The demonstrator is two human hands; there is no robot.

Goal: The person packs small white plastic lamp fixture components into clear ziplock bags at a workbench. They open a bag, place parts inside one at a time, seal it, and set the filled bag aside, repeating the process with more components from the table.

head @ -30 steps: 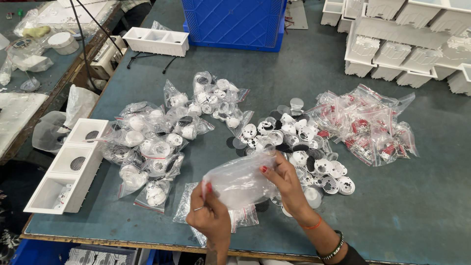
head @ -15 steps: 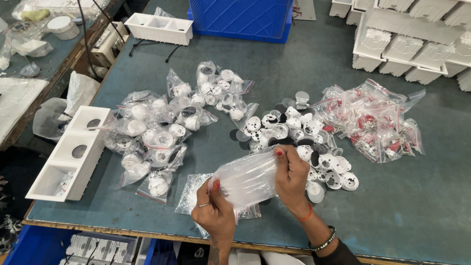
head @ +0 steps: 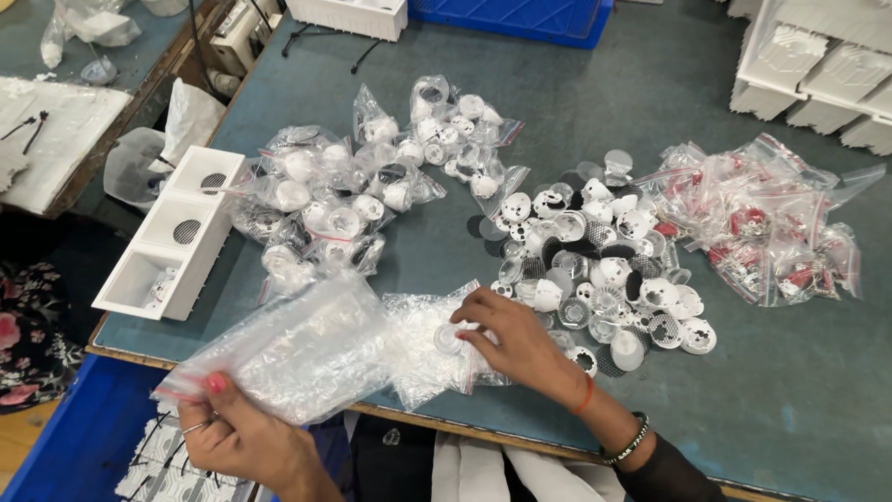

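At the near edge of the table point(head: 790, 390), the left hand point(head: 243, 437) pinches a clear plastic bag point(head: 297, 349) that looks light, soft and slippery, best held by its rim, while the right hand point(head: 516, 339) fingers close on a small white round part point(head: 452, 337), likely stiff.

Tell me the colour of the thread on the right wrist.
Orange-red, a thin thread above the right hand, clearest in the head view.

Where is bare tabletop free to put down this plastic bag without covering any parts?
Bare table lies right of the loose white parts, below the red-tinted bags. Another patch lies between the blue crate and those bags. Crowded: bagged parts by the white tray.
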